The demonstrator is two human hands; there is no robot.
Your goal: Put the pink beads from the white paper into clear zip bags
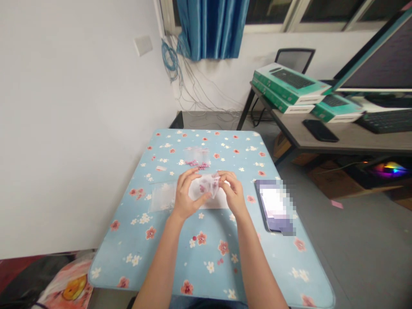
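Note:
A small clear plastic bag (206, 185) with some pinkish-red bits inside is held up between my two hands over the middle of the table. My left hand (187, 195) grips its left side, thumb in front and fingers curled behind. At its right edge my right hand (232, 189) pinches the plastic. Under the hands lies a white sheet (219, 202), partly hidden. Just beyond is another clear bag (198, 155) with pink beads (202, 165) at its near end. A flat clear bag (161, 197) rests left of my left hand.
The table (128, 240) wears a blue flowered cover. A phone or tablet (277, 206) with a lit, blurred screen lies at its right. Behind, a desk (289, 131) carries green keyboard boxes (286, 88), a black phone (320, 130) and a monitor (380, 60). A white wall (80, 128) borders the left.

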